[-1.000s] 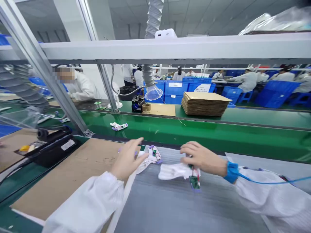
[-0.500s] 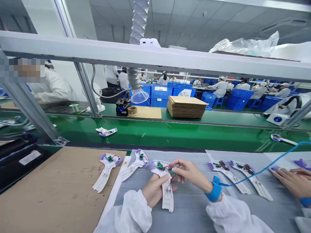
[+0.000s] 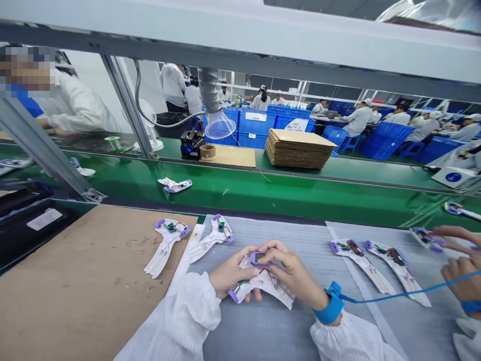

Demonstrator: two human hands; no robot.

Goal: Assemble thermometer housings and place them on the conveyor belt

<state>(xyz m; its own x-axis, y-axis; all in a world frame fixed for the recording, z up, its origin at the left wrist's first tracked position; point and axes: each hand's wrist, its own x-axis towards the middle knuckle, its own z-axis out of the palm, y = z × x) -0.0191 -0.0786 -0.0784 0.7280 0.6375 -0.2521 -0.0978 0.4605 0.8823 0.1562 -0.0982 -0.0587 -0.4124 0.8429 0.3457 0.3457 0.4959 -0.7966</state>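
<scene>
A white plastic handle shell (image 3: pixel 276 290) with red and black wires and a small green board is held low over the grey mat. My left hand (image 3: pixel 231 273) is closed around its wide end, thumb on top and fingertips showing underneath. A purple end piece (image 3: pixel 258 258) with a dark window faces up at the shell's far edge. My right hand (image 3: pixel 287 268) is closed on this piece, fingers at its rim, partly covering the wiring. A blue wrist strap (image 3: pixel 330 305) with a cord circles my right wrist.
Similar wired shells lie on the cardboard (image 3: pixel 75 281), on the mat (image 3: pixel 240 326) at left and right, and on the green belt (image 3: pixel 240 188). A co-worker's hand (image 3: pixel 460 271) handles another shell at right. A metal frame post (image 3: pixel 124 105) and a suction hose (image 3: pixel 212 95) stand beyond.
The held shell has turned, its narrow end swinging to the right and its purple end piece now facing up. My right fingers have moved from the wiring to that piece. The view has tilted down.
</scene>
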